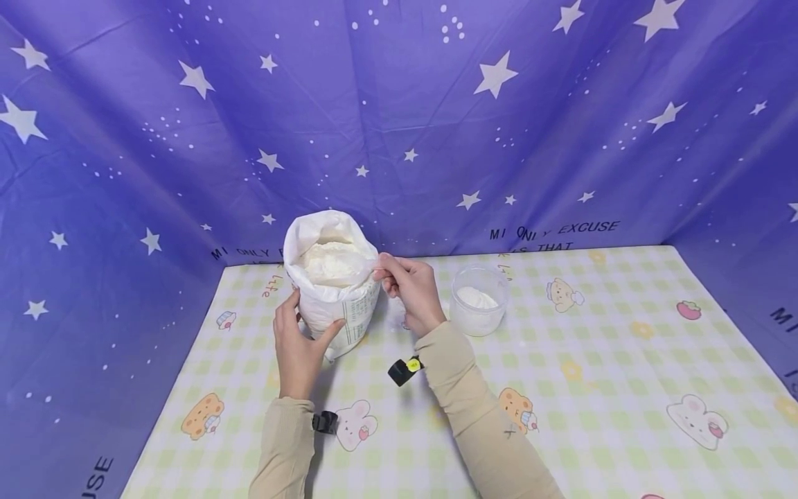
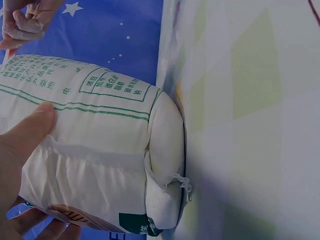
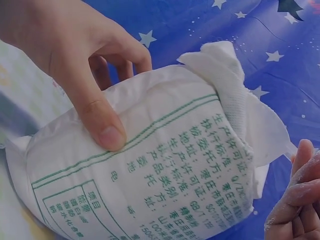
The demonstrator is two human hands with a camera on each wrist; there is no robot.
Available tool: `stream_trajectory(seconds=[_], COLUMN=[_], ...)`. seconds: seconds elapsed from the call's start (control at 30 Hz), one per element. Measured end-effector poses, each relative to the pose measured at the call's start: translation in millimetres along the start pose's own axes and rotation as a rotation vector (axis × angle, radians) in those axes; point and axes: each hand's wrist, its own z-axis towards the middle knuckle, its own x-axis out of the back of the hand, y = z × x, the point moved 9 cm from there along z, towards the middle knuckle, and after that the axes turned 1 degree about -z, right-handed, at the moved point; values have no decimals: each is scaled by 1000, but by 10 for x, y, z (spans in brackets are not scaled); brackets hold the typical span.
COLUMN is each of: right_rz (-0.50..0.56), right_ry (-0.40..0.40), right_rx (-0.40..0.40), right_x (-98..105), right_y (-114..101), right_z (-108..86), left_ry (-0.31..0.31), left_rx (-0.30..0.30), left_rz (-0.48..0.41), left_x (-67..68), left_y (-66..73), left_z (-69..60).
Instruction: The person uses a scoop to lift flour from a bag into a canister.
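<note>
Left of centre in the head view, a white woven bag with green print [image 1: 341, 303] is standing open on the green-and-white checked surface [image 1: 598, 388], showing off-white powder [image 1: 329, 260] inside. A person's left hand [image 1: 302, 346] is gripping its side, fingers parted and curving round it. The right hand [image 1: 416, 290], fingers curled, is pinching a thin pale piece [image 1: 369, 265] at the bag's right rim; whether it is a separate utensil, one cannot tell. Right of centre, a clear round tub [image 1: 476, 324] is holding white powder [image 1: 476, 298].
</note>
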Motion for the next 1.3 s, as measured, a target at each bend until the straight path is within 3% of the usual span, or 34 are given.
stream_trajectory(seconds=[0.93, 1.3], right_rz=[99, 144], right_ry=[29, 66], right_rx=[-11, 9], right_x=[337, 579], right_y=[-96, -198], right_z=[-37, -89], left_ry=[-4, -9], left_rx=[2, 15], left_rz=[-6, 6], left_x=[-9, -12], left_y=[-6, -15], left_z=[-9, -13])
